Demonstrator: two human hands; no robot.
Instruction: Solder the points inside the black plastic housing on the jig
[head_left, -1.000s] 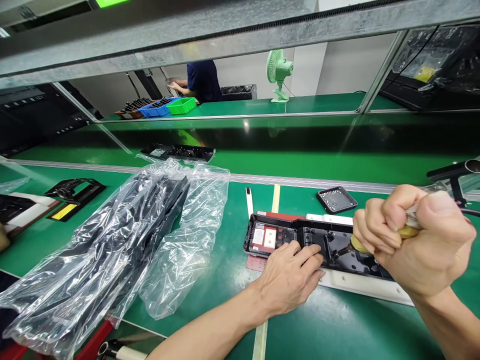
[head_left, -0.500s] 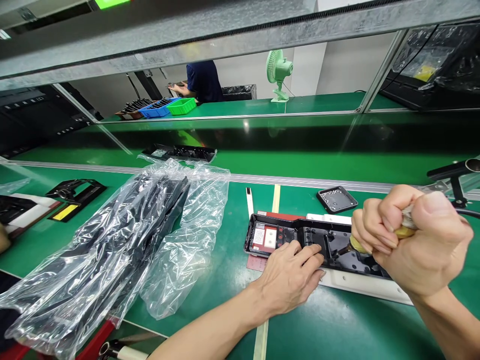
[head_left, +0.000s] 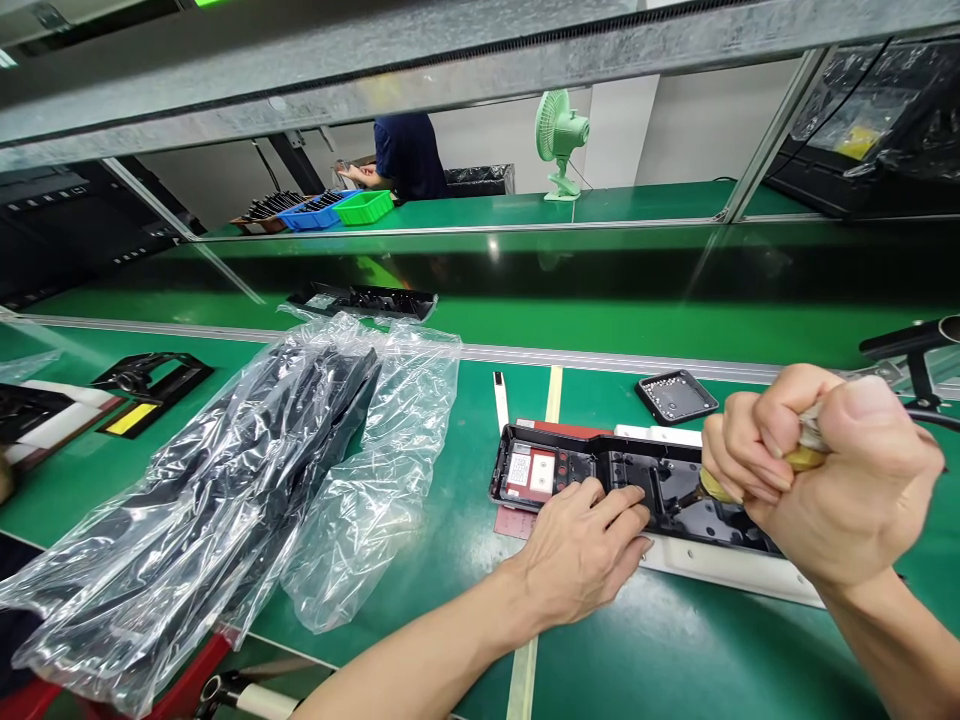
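Note:
A long black plastic housing [head_left: 570, 440] lies with its hollow side up on a white fixture [head_left: 731, 570]. My left hand [head_left: 581, 550] grips its near wall, fingers over the rim and thumb on the outside. My right hand [head_left: 840, 480] is closed in a fist around a yellow-handled screwdriver [head_left: 716, 487]. The tool leans into the housing, its shaft pointing down and left; the tip is hard to make out. Just behind the housing sits a small black tray [head_left: 677, 396] of small shiny screws.
Clear plastic bags [head_left: 247, 500] with long black parts lie on the left. A black frame [head_left: 154, 385] is farther left. A metal beam [head_left: 450, 80] crosses overhead. Beyond the divider are a green fan [head_left: 559, 140], a green bin [head_left: 365, 207] and a co-worker [head_left: 410, 160].
Both hands, the screwdriver and the housing keep nearly the same places. The camera view has shifted slightly.

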